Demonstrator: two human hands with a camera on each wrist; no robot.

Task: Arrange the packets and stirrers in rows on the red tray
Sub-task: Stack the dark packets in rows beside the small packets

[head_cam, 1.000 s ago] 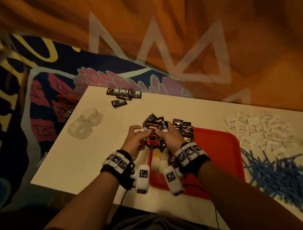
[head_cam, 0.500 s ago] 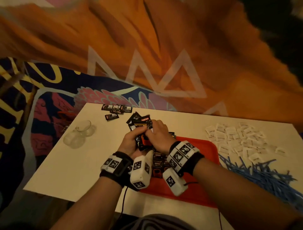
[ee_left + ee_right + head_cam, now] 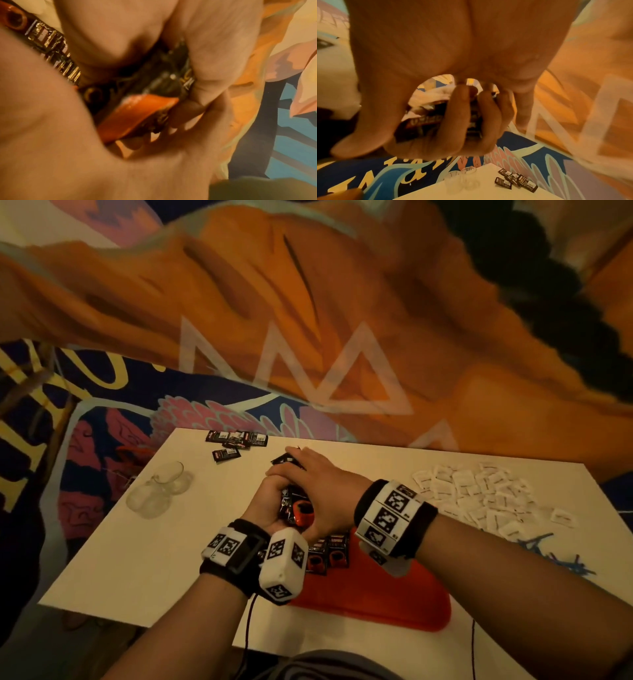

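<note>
Both hands hold one stack of black packets (image 3: 295,505) printed with an orange cup, lifted above the red tray's (image 3: 376,597) far left corner. My left hand (image 3: 274,491) grips the stack from the left and below, and the left wrist view shows the packets (image 3: 137,108) squeezed between its fingers. My right hand (image 3: 308,467) curls over the stack from above and the right. A few black packets (image 3: 329,553) lie in a row on the tray under my wrists. White packets (image 3: 479,491) and blue stirrers (image 3: 555,556) lie on the table at the right.
Several loose black packets (image 3: 236,440) lie at the white table's (image 3: 137,559) far left edge, seen also in the right wrist view as black packets (image 3: 515,180). Two clear glass cups (image 3: 157,491) stand at the left. A painted wall rises behind the table.
The fanned packets have been gathered into a tight stack between both hands and raised a little. My head has tilted up, so the table sits lower in view.
</note>
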